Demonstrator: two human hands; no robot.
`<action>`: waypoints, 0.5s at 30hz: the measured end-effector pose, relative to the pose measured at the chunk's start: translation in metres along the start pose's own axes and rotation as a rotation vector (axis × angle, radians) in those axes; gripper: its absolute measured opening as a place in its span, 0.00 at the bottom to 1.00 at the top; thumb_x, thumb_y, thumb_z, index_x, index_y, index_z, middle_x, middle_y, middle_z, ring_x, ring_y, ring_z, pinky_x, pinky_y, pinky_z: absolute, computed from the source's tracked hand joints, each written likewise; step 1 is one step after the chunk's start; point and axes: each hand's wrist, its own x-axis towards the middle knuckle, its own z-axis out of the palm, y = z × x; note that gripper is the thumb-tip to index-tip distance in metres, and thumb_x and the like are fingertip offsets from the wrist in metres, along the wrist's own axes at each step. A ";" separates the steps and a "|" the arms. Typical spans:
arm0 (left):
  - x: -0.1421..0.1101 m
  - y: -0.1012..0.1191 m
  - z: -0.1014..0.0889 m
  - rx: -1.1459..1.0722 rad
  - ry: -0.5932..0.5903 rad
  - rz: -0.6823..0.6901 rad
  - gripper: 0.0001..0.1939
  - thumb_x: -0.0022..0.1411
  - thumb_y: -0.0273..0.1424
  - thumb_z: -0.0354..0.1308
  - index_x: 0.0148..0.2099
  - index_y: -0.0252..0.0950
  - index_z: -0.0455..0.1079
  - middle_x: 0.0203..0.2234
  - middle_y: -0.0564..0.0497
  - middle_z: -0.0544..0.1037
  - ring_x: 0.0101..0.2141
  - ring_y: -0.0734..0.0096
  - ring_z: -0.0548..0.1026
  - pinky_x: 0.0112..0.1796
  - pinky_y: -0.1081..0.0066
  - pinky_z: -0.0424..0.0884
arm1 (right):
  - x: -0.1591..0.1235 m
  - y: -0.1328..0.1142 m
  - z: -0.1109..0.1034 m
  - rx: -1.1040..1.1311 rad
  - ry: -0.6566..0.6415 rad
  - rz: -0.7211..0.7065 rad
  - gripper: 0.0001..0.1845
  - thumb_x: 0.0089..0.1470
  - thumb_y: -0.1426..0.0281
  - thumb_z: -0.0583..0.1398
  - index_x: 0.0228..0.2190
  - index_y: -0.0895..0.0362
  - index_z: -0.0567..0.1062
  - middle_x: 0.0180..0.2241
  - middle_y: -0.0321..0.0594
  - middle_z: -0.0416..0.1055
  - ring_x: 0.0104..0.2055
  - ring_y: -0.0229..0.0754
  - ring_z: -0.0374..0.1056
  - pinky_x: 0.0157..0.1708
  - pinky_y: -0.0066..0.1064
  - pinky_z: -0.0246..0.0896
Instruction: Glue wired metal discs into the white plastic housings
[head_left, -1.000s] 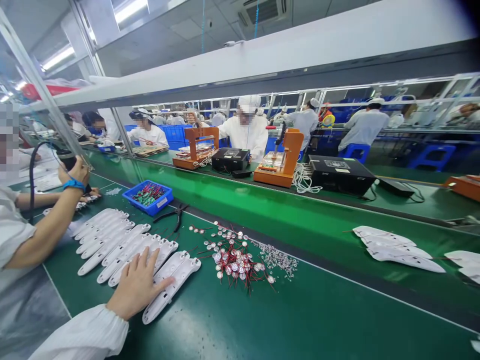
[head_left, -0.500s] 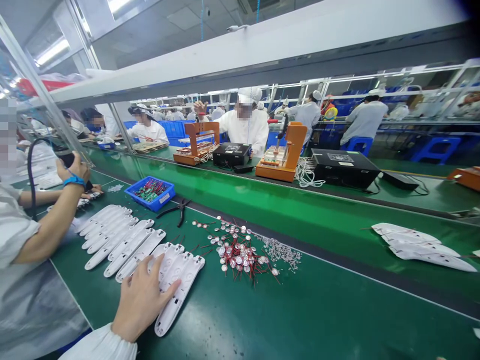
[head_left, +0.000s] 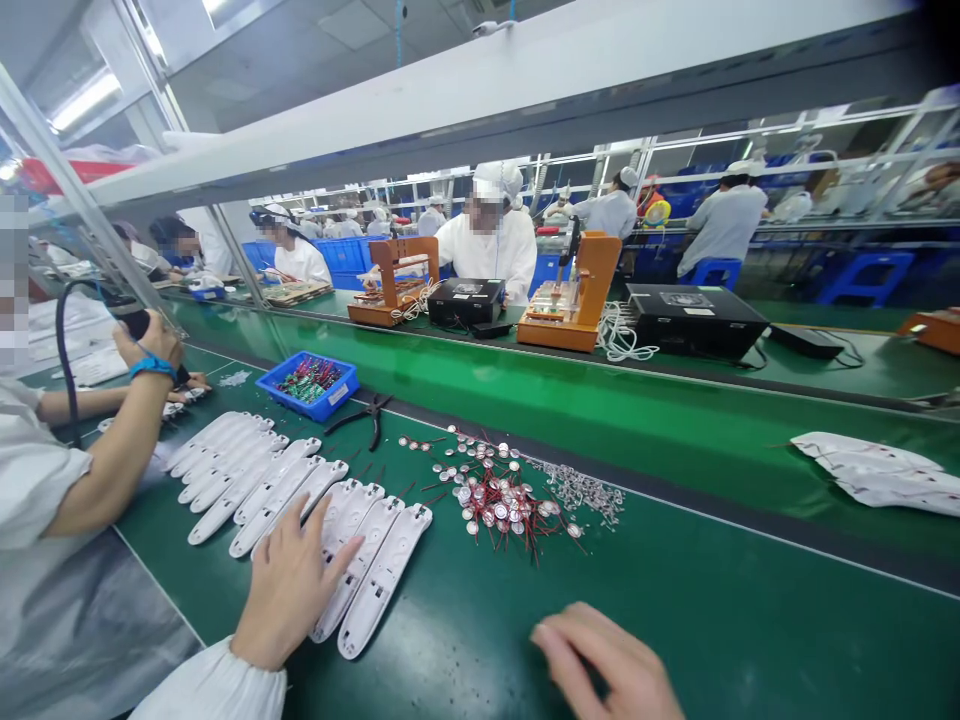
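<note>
1. Fingers (head_left: 313, 528) of the left hand (head_left: 283, 598) are spread, unclenched, over white shells (head_left: 386, 582); nothing is seen gripped, though how firmly they are touched cannot be told.
2. Right hand (head_left: 611, 662), partly cropped, is loosely curled well right of that; whether anything is held cannot be told.
3. Light, flat pressure is probably best used, so the row is not skewed.
4. Long, rounded, plastic-looking forms, smooth and recessed, are ranked beneath and beyond the left hand.
5. Farther right, red-wired discs (head_left: 504, 508) are heaped on the glossy green bench (head_left: 465, 620).
</note>
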 end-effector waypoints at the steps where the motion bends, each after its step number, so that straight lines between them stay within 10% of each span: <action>1: 0.003 -0.009 0.002 -0.001 0.009 0.019 0.28 0.64 0.43 0.37 0.60 0.34 0.56 0.58 0.40 0.59 0.56 0.53 0.57 0.51 0.53 0.55 | 0.010 -0.011 0.015 0.009 -0.033 -0.071 0.07 0.55 0.69 0.56 0.28 0.53 0.74 0.22 0.35 0.72 0.24 0.38 0.68 0.25 0.24 0.63; 7: 0.004 -0.039 0.005 0.019 -0.041 0.148 0.23 0.64 0.33 0.36 0.56 0.35 0.62 0.49 0.44 0.71 0.54 0.56 0.63 0.52 0.49 0.52 | 0.048 -0.059 0.089 -0.043 -0.407 -0.026 0.25 0.53 0.60 0.58 0.51 0.55 0.66 0.54 0.46 0.63 0.53 0.54 0.58 0.51 0.49 0.55; 11: -0.004 -0.049 -0.002 0.006 -0.021 0.243 0.22 0.65 0.36 0.39 0.57 0.35 0.62 0.48 0.44 0.71 0.50 0.58 0.68 0.47 0.55 0.62 | 0.059 -0.074 0.115 -0.067 -0.461 0.057 0.31 0.56 0.53 0.53 0.57 0.55 0.59 0.60 0.48 0.52 0.60 0.57 0.48 0.56 0.56 0.44; 15: 0.002 -0.069 -0.009 0.015 -0.088 0.332 0.31 0.59 0.18 0.35 0.62 0.45 0.54 0.58 0.46 0.61 0.50 0.62 0.69 0.42 0.62 0.69 | 0.067 -0.081 0.122 -0.109 -0.516 0.120 0.34 0.57 0.50 0.49 0.59 0.55 0.56 0.63 0.50 0.44 0.63 0.60 0.40 0.56 0.60 0.40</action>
